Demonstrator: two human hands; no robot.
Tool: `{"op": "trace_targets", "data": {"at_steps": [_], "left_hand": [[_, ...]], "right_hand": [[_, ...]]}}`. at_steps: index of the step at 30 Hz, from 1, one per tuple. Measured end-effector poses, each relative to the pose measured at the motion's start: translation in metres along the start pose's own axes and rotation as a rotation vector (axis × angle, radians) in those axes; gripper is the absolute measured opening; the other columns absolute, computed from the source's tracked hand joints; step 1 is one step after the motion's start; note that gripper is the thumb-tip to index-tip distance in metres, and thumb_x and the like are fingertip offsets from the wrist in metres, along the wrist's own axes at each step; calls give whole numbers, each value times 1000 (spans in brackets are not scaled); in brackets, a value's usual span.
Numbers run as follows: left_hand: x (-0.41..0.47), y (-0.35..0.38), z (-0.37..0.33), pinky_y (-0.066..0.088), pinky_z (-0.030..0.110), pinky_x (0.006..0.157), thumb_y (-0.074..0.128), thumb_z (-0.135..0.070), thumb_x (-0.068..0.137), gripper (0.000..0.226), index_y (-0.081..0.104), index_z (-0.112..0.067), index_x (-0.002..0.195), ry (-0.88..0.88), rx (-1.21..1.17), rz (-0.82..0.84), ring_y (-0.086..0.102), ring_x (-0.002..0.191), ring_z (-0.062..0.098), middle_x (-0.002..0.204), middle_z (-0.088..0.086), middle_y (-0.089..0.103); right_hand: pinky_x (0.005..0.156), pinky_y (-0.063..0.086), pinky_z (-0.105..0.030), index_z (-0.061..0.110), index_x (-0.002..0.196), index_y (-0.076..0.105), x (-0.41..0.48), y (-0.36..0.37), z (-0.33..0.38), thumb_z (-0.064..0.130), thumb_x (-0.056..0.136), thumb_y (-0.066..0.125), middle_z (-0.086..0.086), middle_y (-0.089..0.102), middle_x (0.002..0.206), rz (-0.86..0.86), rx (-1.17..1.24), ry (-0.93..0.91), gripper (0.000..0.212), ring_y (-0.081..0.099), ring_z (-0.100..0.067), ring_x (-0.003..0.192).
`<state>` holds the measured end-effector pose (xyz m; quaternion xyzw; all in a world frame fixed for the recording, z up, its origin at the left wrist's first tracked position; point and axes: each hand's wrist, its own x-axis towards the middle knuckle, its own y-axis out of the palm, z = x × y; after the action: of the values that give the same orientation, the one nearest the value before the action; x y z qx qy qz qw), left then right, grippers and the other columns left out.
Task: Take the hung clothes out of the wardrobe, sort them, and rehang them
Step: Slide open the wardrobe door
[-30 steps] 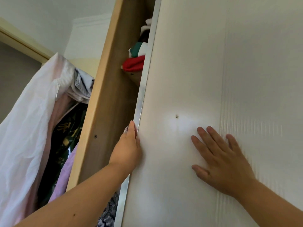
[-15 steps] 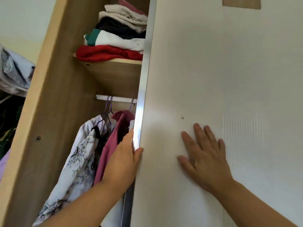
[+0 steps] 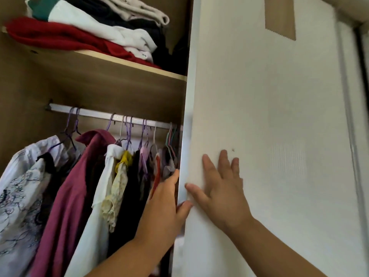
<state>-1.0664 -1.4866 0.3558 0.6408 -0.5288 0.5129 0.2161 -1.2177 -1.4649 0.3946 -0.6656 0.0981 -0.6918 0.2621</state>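
Step in hand: sliding the door (image 3: 259, 116) aside. The left hand (image 3: 165, 212) grips its edge; the right hand (image 3: 221, 192) lies flat on it, fingers spread. The clothes (image 3: 79, 186) hang on the rail (image 3: 95, 113); next, lift hangers off.

No legible text, labels or nos. anywhere.

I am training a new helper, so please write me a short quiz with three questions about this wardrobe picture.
1. True or false: the right hand lies flat on the white sliding door.
2. Which hand grips the door's edge? A) left hand B) right hand
3. Fill in: the folded red garment lies on the ____ above the rail.
Key: 1 true; 2 A; 3 shelf.
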Motion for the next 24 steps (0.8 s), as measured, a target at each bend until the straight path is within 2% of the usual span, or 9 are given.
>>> {"op": "trace_targets", "data": {"at_steps": [3,8,15,21,24], "left_hand": [[1,21,-3,45,33,99,65,-38,86,75,20,-42,146,18,-2,31,49,120,5,137,-15,45],[2,54,-6,46,29,95,64,-44,85,82,11,-45,147,7,-28,85,50,115,2,135,-17,39],[7,94,-18,48,21,83,63,-46,84,78,17,-45,146,41,-21,68,55,102,1,124,-19,38],[10,118,-28,51,27,80,62,-45,84,73,23,-44,145,44,-49,56,59,103,4,125,-16,40],[11,127,-32,49,23,80,61,-42,85,72,21,-45,145,42,-46,58,58,105,2,127,-15,40]], "right_hand": [[116,9,-50,45,143,-5,0,-4,-15,84,71,14,9,-17,156,4,51,51,85,-20,-24,143],[115,2,-37,41,147,-2,-1,-8,-44,82,73,26,9,-14,157,8,56,91,89,-18,-21,144],[108,-2,-29,44,146,-1,-2,-14,-78,85,67,27,17,-14,156,26,54,125,94,-17,-15,144],[108,-1,-27,41,148,2,-3,-15,-97,80,69,32,11,-11,158,29,55,154,93,-13,-17,145],[109,-1,-27,41,149,3,-4,-15,-104,78,71,35,10,-11,158,29,76,161,92,-12,-17,146]]}}
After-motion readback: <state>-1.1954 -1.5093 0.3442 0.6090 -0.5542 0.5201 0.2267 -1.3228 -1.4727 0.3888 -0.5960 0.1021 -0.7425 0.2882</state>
